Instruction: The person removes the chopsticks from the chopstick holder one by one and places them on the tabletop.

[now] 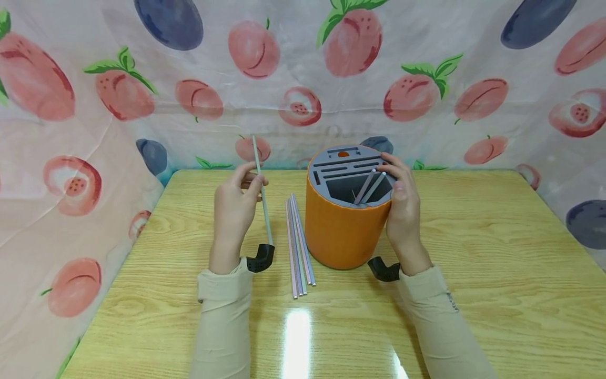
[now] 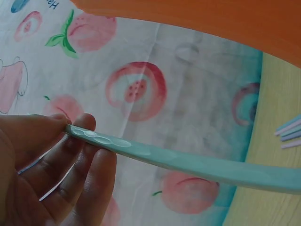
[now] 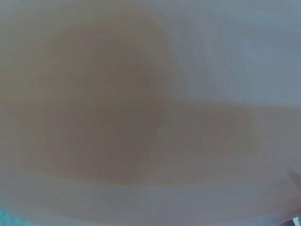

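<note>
An orange cylindrical holder [image 1: 342,231] with a grey slotted top [image 1: 341,164] stands on the wooden table [image 1: 473,252]. Two straws [image 1: 369,187] lean in its large opening. My right hand [image 1: 400,205] holds the holder's right side, fingers curled over the rim. My left hand [image 1: 236,202] pinches a pale green straw [image 1: 261,189] upright, left of the holder; in the left wrist view that straw [image 2: 188,160] runs from my fingers [image 2: 84,155] to the right. Several straws [image 1: 298,245] lie flat between my hands. The right wrist view is a blur.
A peach-patterned cloth [image 1: 303,79] hangs behind and at both sides of the table. Bare wood lies to the right of the holder and along the front edge, where light glares [image 1: 295,342].
</note>
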Demonstrator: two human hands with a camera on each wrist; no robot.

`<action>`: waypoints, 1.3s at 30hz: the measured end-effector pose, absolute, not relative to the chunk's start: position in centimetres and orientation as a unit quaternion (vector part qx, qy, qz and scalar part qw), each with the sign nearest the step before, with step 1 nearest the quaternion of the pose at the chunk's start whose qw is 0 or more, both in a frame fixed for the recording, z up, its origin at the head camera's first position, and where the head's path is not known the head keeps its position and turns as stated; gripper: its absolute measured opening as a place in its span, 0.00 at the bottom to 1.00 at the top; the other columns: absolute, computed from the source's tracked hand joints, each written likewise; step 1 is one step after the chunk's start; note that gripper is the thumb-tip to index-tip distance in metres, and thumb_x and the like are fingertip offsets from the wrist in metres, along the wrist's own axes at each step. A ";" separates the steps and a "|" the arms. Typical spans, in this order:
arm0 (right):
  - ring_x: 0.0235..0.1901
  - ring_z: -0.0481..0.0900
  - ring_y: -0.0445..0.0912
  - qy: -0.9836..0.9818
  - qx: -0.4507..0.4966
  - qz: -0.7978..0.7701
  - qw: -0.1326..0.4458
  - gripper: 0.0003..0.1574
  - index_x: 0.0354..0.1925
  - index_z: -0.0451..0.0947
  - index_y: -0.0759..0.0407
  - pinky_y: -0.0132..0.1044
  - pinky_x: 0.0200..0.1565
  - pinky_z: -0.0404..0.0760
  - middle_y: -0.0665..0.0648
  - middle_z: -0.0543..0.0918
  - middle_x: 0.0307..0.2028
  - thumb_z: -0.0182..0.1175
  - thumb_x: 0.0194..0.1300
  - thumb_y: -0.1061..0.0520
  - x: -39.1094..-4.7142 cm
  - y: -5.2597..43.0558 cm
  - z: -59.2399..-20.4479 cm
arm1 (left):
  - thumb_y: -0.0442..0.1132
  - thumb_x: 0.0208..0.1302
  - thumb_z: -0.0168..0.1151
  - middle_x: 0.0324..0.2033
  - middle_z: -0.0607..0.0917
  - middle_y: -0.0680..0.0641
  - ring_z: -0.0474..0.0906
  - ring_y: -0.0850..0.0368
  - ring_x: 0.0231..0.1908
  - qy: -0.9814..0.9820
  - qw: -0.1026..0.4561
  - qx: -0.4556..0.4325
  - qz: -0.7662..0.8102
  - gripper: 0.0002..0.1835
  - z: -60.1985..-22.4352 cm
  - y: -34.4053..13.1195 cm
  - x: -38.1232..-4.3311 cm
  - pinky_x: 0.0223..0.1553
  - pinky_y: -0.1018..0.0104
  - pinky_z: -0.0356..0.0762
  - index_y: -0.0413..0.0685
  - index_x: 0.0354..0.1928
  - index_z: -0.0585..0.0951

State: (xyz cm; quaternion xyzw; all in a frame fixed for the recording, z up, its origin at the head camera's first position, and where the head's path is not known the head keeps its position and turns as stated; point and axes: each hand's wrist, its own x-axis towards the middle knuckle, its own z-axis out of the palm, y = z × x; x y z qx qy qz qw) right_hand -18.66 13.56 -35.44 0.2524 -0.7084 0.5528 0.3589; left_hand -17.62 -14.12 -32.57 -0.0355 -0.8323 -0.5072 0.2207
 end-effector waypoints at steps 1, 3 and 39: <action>0.60 0.58 0.50 -0.709 0.252 0.551 0.360 0.41 0.48 0.73 0.65 0.42 0.62 0.52 0.58 0.66 0.58 0.36 0.64 0.32 -18.7 13.6 -35.4 | 0.40 0.63 0.54 0.30 0.81 0.53 0.76 0.61 0.31 -0.838 0.212 -0.031 -0.502 0.13 -32.7 -14.1 -17.7 0.30 0.67 0.78 0.54 0.50 0.76; 0.60 0.58 0.50 -0.710 0.252 0.549 0.363 0.41 0.48 0.73 0.65 0.42 0.62 0.52 0.58 0.67 0.58 0.36 0.64 0.31 -18.7 13.6 -35.4 | 0.41 0.64 0.53 0.31 0.81 0.53 0.76 0.61 0.32 -0.847 0.193 -0.022 -0.495 0.14 -32.9 -14.2 -17.8 0.30 0.67 0.78 0.55 0.52 0.75; 0.60 0.58 0.52 -0.709 0.255 0.549 0.362 0.44 0.47 0.71 0.69 0.42 0.61 0.53 0.61 0.66 0.58 0.36 0.64 0.31 -18.5 13.5 -35.2 | 0.37 0.64 0.52 0.33 0.79 0.46 0.79 0.46 0.27 -0.870 0.023 0.014 -0.493 0.29 -37.8 -13.6 -20.8 0.29 0.56 0.79 0.55 0.65 0.58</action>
